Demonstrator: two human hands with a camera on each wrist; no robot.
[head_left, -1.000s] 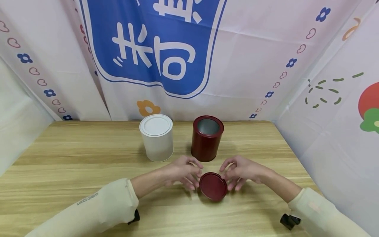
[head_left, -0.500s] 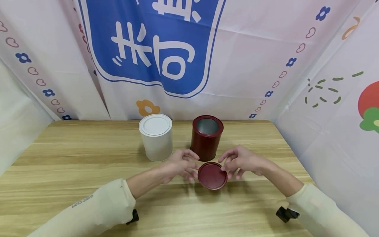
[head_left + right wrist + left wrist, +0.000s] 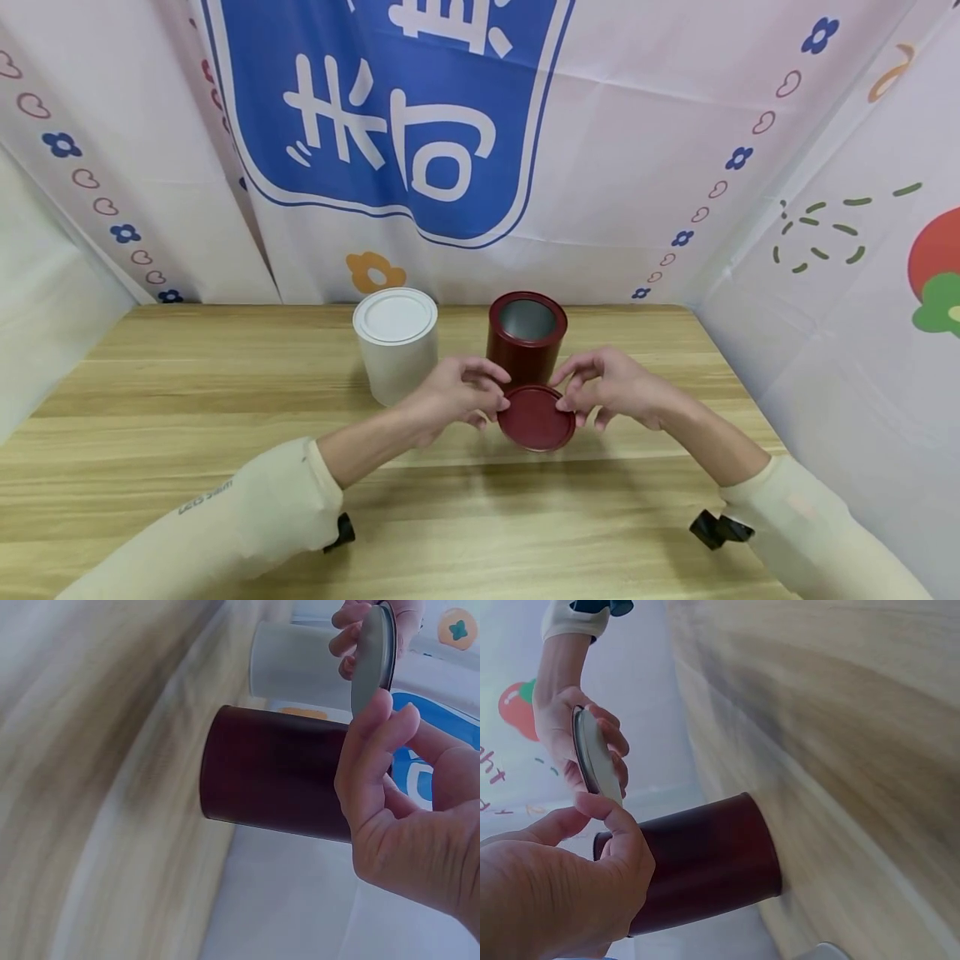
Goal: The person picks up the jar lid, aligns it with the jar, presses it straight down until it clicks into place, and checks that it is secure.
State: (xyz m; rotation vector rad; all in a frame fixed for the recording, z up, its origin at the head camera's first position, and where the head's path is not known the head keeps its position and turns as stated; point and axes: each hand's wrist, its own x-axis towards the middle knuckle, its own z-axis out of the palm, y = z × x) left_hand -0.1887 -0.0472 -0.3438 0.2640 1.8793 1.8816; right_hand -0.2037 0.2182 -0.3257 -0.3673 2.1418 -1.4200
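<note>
Between my two hands a round dark red lid [image 3: 536, 418] is held up above the table, its bare metal underside showing in both wrist views. My left hand [image 3: 459, 395] pinches its left edge between thumb and fingers. On the opposite edge my right hand [image 3: 617, 388] pinches it, thumb on top and fingers beneath. Right behind the lid stands an upright red can [image 3: 522, 358], uncovered, with its grey inside visible from above. In the right wrist view the can [image 3: 274, 772] rises from the table beyond my fingers.
A white can [image 3: 397, 350] with its white lid on stands left of the red can. Both are near the back of the wooden table [image 3: 225, 367]. Printed cloth [image 3: 637, 167] hangs behind the table and along the sides.
Both hands have carried the lid up and away from me, from the tabletop toward the red can. The lid now overlaps the can's lower front in the head view. Both cans stay put.
</note>
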